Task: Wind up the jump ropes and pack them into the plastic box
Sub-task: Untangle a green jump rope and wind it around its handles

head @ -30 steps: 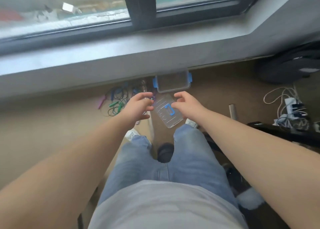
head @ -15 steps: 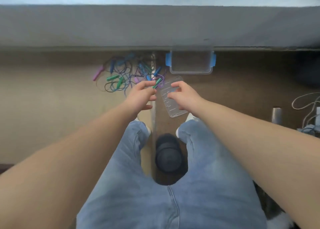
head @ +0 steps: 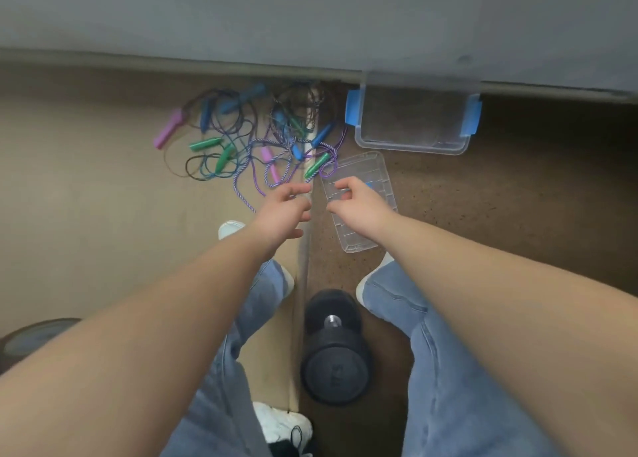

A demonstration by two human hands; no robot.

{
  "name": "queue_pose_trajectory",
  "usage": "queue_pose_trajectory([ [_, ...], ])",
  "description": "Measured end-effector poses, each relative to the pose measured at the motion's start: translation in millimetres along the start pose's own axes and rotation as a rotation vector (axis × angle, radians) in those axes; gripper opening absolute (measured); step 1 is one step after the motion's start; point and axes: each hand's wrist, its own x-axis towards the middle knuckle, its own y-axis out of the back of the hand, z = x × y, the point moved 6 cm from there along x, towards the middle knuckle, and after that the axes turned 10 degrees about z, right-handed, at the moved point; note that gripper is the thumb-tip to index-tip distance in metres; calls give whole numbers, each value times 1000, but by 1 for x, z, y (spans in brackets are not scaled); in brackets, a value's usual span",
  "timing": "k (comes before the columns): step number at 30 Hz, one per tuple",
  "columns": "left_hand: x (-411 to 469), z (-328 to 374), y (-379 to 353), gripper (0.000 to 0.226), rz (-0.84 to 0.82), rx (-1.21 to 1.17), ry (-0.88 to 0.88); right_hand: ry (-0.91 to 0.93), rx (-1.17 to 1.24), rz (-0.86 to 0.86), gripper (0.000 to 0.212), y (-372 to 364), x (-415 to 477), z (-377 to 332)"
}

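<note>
A tangle of jump ropes (head: pixel 248 142) with pink, green and blue handles lies on the floor by the wall. One green handle (head: pixel 316 165) rests at the near right edge of the pile. The clear plastic box (head: pixel 412 147) with blue clips stands open to the right of the pile. Its clear lid (head: pixel 376 235) lies flat in front of it. My left hand (head: pixel 279 211) hovers just short of the green handle, fingers loosely spread, holding nothing. My right hand (head: pixel 359 204) hangs over the lid with loosely curled fingers and holds nothing.
A black dumbbell (head: pixel 333 346) lies on the floor between my feet. A dark weight plate (head: pixel 31 336) sits at the left edge. The grey wall ledge (head: pixel 310 18) runs across the top. A floor seam (head: pixel 303 266) runs from the pile toward me.
The view has tilted down from the window to the floor. My left hand no longer touches the green handle, which now lies just beyond its fingertips. Both hands sit slightly further apart.
</note>
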Motion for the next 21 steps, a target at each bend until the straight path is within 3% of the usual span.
queue_pose_trajectory([
  [8, 139, -23, -47, 33, 5, -2, -47, 60, -72, 29, 50, -47, 139, 17],
  [13, 216, -30, -52, 34, 147, 83, -164, 125, -101, 69, 45, -69, 207, 14],
  [15, 236, -26, -53, 35, 178, 176, -259, 157, -163, 97, 49, -73, 231, 14],
  [19, 260, -3, -58, 44, 165, 330, -620, 266, -364, 207, 60, -73, 271, 11],
  [21, 278, 1, -60, 50, 172, 426, -659, 337, -434, 214, 68, -74, 287, 8],
])
